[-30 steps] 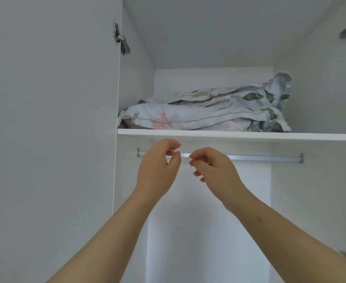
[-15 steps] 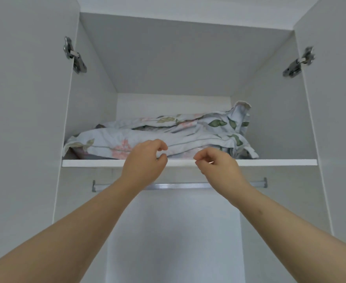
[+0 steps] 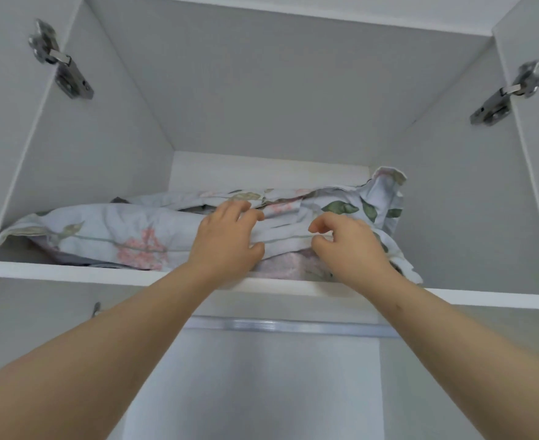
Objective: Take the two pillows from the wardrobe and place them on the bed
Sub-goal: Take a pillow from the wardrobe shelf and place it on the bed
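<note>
Left hand (image 3: 226, 241) and right hand (image 3: 352, 246) have risen, clutching the shelved pillows (image 3: 118, 230).

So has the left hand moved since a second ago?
Yes. The left hand rose past the shelf: it was below the front edge, now above it, on the flowered pillow.
</note>
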Motion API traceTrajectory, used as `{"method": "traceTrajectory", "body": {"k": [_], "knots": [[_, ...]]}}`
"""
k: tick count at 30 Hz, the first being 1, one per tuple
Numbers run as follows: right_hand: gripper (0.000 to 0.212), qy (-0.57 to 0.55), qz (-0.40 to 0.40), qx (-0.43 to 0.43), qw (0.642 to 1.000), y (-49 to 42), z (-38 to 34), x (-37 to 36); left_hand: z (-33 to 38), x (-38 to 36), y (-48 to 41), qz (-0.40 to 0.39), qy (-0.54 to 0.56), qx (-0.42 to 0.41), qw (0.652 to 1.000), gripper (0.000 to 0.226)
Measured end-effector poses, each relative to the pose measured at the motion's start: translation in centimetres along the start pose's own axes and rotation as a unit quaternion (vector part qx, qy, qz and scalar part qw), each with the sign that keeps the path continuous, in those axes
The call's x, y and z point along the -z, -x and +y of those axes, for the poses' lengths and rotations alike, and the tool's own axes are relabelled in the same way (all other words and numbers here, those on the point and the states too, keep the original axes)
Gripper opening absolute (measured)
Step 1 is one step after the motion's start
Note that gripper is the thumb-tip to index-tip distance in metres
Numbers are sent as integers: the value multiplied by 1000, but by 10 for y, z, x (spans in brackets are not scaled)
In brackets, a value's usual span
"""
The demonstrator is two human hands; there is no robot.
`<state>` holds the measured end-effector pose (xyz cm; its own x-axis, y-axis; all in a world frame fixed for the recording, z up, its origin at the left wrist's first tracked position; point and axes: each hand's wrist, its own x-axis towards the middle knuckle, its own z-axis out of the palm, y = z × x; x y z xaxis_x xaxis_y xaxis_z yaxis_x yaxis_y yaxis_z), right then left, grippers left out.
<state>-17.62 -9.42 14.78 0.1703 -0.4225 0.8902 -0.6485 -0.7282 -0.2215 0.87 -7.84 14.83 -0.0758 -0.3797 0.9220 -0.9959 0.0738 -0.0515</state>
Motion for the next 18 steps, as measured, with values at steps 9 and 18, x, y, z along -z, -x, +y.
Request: {"method": "traceTrajectory", "body": {"k": [9,18], "knots": [[26,62,7,49,997,-61,26,-24,-18,-28,-39,-14,-26,27,999,52],[22,78,8,94,992,-97,27,-41,-28,-30,-79,16,-58,15,998,41]]}}
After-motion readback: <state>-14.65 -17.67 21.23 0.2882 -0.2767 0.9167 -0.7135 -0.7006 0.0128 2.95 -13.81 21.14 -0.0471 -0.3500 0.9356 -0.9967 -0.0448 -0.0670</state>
